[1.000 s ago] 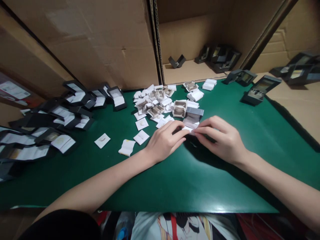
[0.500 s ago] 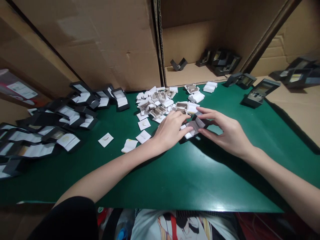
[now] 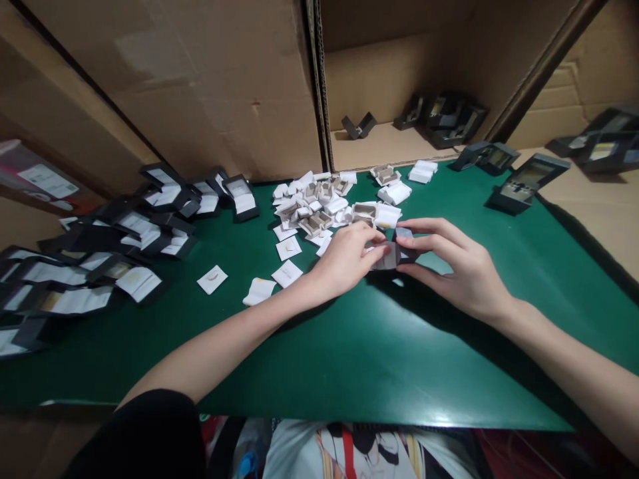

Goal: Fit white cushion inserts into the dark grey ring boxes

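My left hand (image 3: pixel 345 263) and my right hand (image 3: pixel 459 269) meet over the middle of the green mat (image 3: pixel 349 359). Both are closed on a small dark grey box (image 3: pixel 392 254) with a pale inside, held just above the mat. My left fingers pinch its left side; my right thumb and fingers grip its right side and top. Just behind my hands lies a heap of small white and beige inserts (image 3: pixel 324 203). Loose white cards (image 3: pixel 287 273) lie on the mat to the left of my left hand.
Several open black boxes with white cards (image 3: pixel 124 239) are piled on the left of the mat. More dark boxes (image 3: pixel 524 179) stand at the right edge and inside a cardboard carton (image 3: pixel 439 116) behind. Cardboard walls (image 3: pixel 200 100) close off the back.
My hands lifted the small dark box off the mat and brought it up between them. It looks more closed now than half a second ago. The view shifted slightly.
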Tool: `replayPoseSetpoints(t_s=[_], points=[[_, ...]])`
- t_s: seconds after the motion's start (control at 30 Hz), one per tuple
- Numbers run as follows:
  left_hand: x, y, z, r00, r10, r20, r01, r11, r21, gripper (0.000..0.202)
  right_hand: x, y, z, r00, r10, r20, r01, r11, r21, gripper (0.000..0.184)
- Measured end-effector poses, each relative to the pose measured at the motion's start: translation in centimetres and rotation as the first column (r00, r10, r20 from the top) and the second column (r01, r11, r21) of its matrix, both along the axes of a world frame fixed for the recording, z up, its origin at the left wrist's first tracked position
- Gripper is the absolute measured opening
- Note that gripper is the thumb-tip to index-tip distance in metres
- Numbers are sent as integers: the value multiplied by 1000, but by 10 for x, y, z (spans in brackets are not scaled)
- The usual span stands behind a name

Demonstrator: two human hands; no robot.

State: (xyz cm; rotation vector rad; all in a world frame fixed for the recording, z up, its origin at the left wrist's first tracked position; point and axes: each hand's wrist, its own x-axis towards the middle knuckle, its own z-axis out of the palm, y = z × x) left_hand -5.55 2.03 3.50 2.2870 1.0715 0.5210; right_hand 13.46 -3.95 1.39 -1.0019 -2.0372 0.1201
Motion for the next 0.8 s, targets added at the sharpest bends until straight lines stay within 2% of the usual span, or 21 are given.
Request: replayPoseSetpoints(t_s=[0.13, 0.43, 0.53, 0.6, 0.8], points=[[4, 2, -1, 998, -7, -60, 9, 999, 43, 27, 0, 0, -1, 1000, -1, -20, 1, 1000, -11, 26], [7, 4, 6, 982, 5, -190, -10, 1000, -22, 24, -4, -1, 0, 1000, -24, -4, 24, 1000, 9, 27], [7, 2, 4, 987, 48, -154, -54, 998, -37, 21, -5, -1, 0, 1000, -18, -2, 18, 1000, 15, 28], [6, 2, 2, 995, 40, -91, -43, 999, -28, 23, -4, 0, -1, 1000, -10, -1, 10, 1000, 17, 29], [0, 9, -1, 993, -114, 44, 111, 992, 54, 13, 2, 3, -2, 1000, 28, -2, -28, 1000, -5, 30]])
